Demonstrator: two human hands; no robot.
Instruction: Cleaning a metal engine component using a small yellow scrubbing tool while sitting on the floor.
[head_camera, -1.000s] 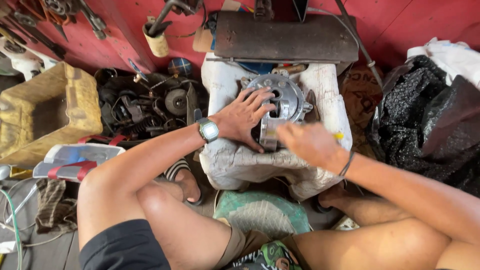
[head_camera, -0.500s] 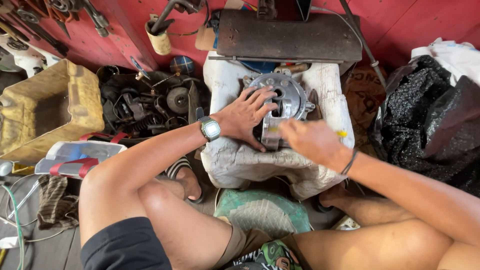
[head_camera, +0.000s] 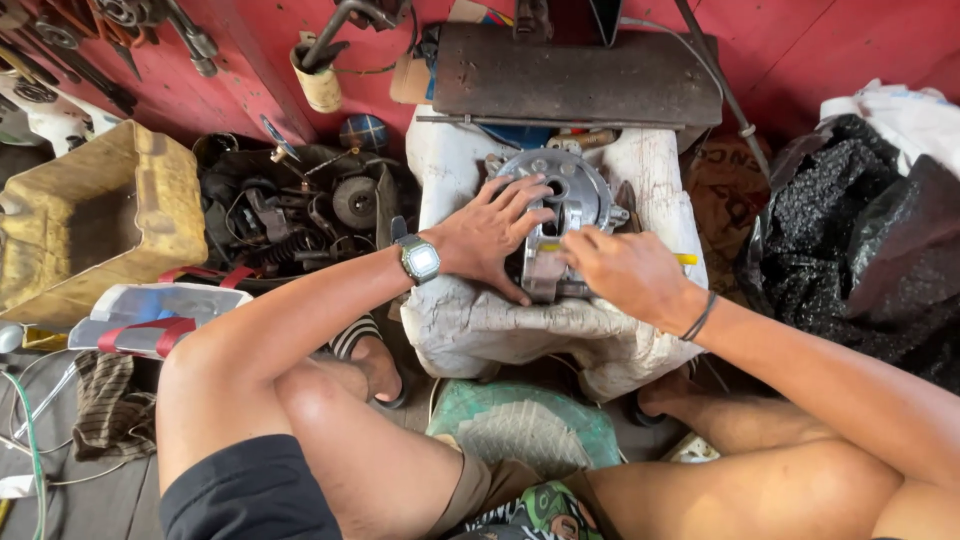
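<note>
- Your left hand (head_camera: 490, 240) is pressing flat, fingers spread, on the round metal engine casing (head_camera: 560, 215), steadying it without gripping around it.
- Your right hand (head_camera: 620, 272) is pinching a thin yellow-handled tool (head_camera: 684, 259) against the casing's middle; the tip is hidden from view.
- The casing is sitting near the far edge of the white sack-covered block (head_camera: 455, 320), just in front of the dark metal plate (head_camera: 575, 80).
- The cloth is lumpy, so the casing could be rocking under pressure and sliding toward the block's right edge.
- If the tool is slipping, it could be jabbing your left fingers (head_camera: 525, 195), which are lying right beside it.
</note>
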